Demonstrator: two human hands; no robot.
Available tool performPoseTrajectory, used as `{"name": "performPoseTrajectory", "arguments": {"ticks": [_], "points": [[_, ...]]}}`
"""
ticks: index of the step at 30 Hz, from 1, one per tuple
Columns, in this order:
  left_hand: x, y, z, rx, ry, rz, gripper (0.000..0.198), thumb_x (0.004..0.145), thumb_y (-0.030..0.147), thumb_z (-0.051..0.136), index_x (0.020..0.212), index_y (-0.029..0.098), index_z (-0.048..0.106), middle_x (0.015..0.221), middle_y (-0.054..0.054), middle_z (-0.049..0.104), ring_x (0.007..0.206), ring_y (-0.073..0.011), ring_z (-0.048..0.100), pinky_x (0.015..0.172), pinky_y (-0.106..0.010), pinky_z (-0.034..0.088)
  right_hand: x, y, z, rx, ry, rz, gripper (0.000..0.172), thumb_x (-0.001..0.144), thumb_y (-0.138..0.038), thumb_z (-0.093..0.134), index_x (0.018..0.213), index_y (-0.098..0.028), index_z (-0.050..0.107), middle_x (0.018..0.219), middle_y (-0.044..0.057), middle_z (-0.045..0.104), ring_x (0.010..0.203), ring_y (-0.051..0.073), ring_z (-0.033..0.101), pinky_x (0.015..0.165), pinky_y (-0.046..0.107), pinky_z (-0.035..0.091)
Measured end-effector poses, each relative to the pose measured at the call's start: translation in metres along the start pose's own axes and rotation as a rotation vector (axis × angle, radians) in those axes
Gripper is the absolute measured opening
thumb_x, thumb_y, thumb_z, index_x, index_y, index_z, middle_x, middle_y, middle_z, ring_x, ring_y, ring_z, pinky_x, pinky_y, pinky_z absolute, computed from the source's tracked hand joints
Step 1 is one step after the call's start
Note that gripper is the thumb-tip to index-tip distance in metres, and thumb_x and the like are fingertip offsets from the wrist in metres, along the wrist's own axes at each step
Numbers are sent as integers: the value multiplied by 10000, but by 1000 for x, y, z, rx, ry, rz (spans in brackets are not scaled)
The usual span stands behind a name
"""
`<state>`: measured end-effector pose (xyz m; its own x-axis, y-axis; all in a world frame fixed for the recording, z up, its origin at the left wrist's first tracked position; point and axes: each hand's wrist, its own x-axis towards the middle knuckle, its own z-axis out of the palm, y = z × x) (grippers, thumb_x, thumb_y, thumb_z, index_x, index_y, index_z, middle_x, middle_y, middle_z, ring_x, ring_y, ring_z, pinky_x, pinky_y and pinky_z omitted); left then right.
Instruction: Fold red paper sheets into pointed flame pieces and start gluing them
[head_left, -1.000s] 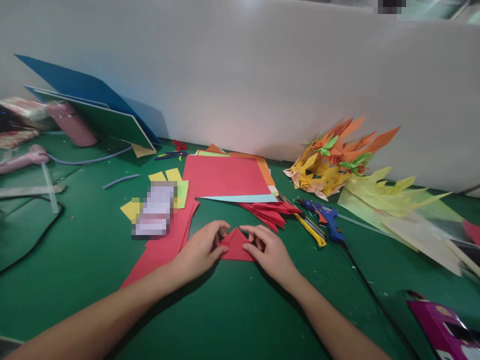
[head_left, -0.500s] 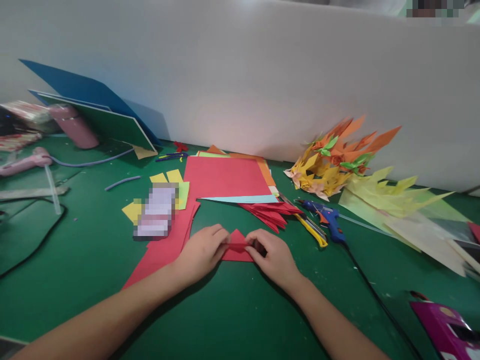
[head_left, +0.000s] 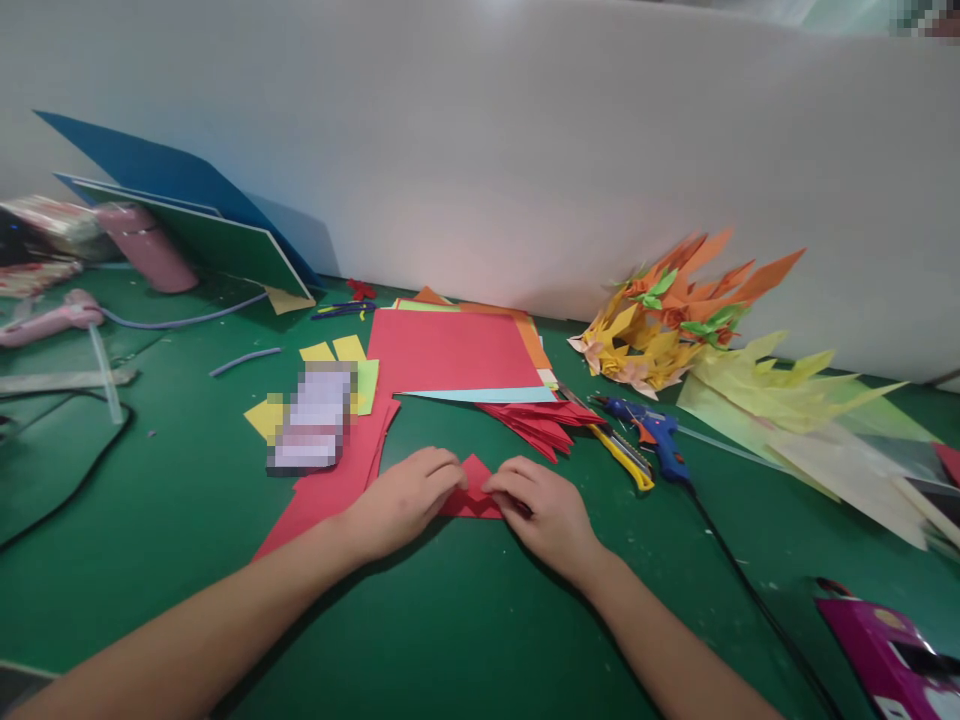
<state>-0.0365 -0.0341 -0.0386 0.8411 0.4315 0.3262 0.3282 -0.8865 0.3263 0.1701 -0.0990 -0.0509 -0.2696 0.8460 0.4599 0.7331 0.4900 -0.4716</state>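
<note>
A small piece of red paper (head_left: 475,488), folded with a pointed peak at its far side, lies on the green table in front of me. My left hand (head_left: 411,502) holds its left side, fingers bent and pressed together on the paper. On the opposite side, my right hand (head_left: 549,510) grips the paper between thumb and fingers, the thumb partly hidden. Red paper sheets (head_left: 330,505) lie beside my left forearm. Just beyond my right hand is a fanned bundle of narrow folded red paper pieces (head_left: 529,428).
A yellow utility knife (head_left: 626,458) and a blue glue gun (head_left: 660,440) with a black cord lie to the right. Paper crowns (head_left: 667,320) stand behind them. A blurred-out phone (head_left: 313,415), stacked coloured paper (head_left: 457,350) and a pink bottle (head_left: 150,248) are farther back.
The folded edge across the red paper has shifted from a straight crease to a zigzag outline. My fingers have moved slightly along it, and the view has tilted a little.
</note>
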Motion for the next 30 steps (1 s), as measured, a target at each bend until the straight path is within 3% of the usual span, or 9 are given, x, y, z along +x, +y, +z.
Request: {"name": "performPoseTrajectory", "arguments": {"ticks": [4, 10, 18, 30], "points": [[0, -1, 7, 79, 32, 54, 210, 943, 50, 382, 930, 140, 572, 905, -67, 635, 838, -181, 572, 791, -289, 481, 0, 1, 2, -14, 34, -21, 159, 937, -208, 505, 875, -210, 651, 832, 36, 660, 738, 161, 606, 653, 240, 430], [2, 0, 9, 57, 71, -9, 206, 946, 52, 391, 898, 153, 564, 927, -47, 611, 844, -161, 565, 799, -277, 491, -1, 1, 4, -149, 26, -39, 247, 961, -194, 420, 837, -197, 633, 803, 38, 643, 703, 164, 580, 614, 246, 405], [1, 0, 0, 0, -18, 70, 240, 893, -18, 421, 933, 146, 592, 910, -45, 621, 865, -171, 542, 815, -275, 480, -3, 1, -2, -154, -7, -122, 261, 982, -253, 421, 924, -207, 672, 909, 54, 690, 761, 165, 599, 663, 258, 429], [0, -1, 4, 83, -7, 64, 240, 908, 8, 410, 897, 147, 605, 874, -45, 602, 811, -173, 525, 776, -278, 475, -3, 6, 0, -211, 9, -185, 266, 977, -202, 451, 986, -206, 717, 895, 53, 711, 756, 157, 621, 649, 248, 441]]}}
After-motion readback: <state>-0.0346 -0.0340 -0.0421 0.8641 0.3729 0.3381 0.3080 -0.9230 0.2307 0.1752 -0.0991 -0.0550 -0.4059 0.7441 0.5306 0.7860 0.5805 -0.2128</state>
